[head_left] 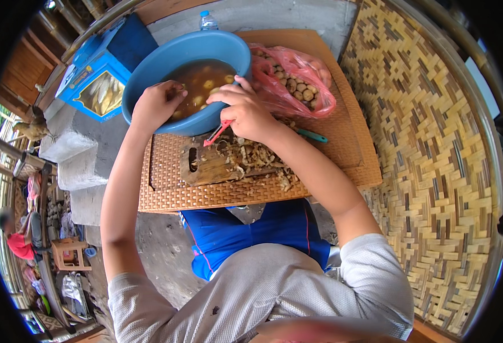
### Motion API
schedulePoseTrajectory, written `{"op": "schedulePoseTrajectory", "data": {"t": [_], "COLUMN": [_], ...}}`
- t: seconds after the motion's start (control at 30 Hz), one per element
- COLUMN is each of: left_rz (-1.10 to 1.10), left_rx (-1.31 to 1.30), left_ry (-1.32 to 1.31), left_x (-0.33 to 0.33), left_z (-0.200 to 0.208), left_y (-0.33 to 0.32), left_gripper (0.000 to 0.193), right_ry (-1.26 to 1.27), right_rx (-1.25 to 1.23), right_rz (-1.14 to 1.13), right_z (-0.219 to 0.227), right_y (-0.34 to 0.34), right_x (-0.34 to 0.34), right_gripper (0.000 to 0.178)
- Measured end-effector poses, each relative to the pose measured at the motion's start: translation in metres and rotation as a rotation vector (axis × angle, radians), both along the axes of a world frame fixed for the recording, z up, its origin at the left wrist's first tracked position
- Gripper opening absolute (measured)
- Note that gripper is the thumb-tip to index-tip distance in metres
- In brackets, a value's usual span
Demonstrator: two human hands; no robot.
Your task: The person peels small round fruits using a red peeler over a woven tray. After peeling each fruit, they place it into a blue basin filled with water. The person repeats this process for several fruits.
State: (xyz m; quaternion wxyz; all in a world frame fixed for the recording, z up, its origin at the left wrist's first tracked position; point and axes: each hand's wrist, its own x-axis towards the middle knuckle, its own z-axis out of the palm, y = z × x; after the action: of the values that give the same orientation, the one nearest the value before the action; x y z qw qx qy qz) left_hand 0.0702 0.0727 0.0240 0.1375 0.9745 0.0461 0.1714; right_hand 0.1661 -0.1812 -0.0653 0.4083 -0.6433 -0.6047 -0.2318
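A large blue basin (142,66) of brownish water stands on the woven-top table, with several small peeled potatoes (208,84) in it. My left hand (161,104) reaches over the basin's left side, fingers curled together; what they hold, if anything, cannot be made out. At the basin's right side my right hand (243,111) grips a red peeler (218,132), its head pointing down to the left. Below it lies a wooden cutting board (197,171) strewn with brown peelings (251,157). Small unpeeled potatoes (300,88) fill a pink plastic bag (323,106) to the right.
A tool with a green handle (312,135) lies beyond my right forearm. Behind the basin are a clear bottle (208,22) and a blue box (94,74). A woven bamboo wall (428,171) bounds the right. A chicken (34,127) and a person in red (20,244) are far left.
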Motion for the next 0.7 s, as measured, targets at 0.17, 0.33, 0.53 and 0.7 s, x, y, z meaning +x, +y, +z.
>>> {"op": "schedulePoseTrajectory", "data": {"t": [0.17, 0.33, 0.53, 0.7], "left_rz": [-0.189, -0.248, -0.267, -0.264], "left_rx": [0.000, 0.316, 0.284, 0.274], "left_ry": [-0.185, -0.273, -0.204, -0.252], "left_x": [-0.045, -0.053, -0.042, -0.041], "left_z": [0.001, -0.022, -0.028, -0.021], "left_y": [-0.045, -0.055, -0.007, -0.005], "left_gripper": [0.033, 0.041, 0.024, 0.029], "right_ry": [0.060, 0.178, 0.876, 0.751], "right_rx": [-0.048, 0.019, 0.082, -0.204], "right_rz": [0.123, 0.040, -0.340, -0.762], "right_z": [0.002, -0.003, -0.021, -0.025], "right_y": [-0.023, -0.081, -0.167, -0.196], "right_x": [0.017, 0.061, 0.099, 0.106], "right_gripper": [0.017, 0.018, 0.023, 0.016]}}
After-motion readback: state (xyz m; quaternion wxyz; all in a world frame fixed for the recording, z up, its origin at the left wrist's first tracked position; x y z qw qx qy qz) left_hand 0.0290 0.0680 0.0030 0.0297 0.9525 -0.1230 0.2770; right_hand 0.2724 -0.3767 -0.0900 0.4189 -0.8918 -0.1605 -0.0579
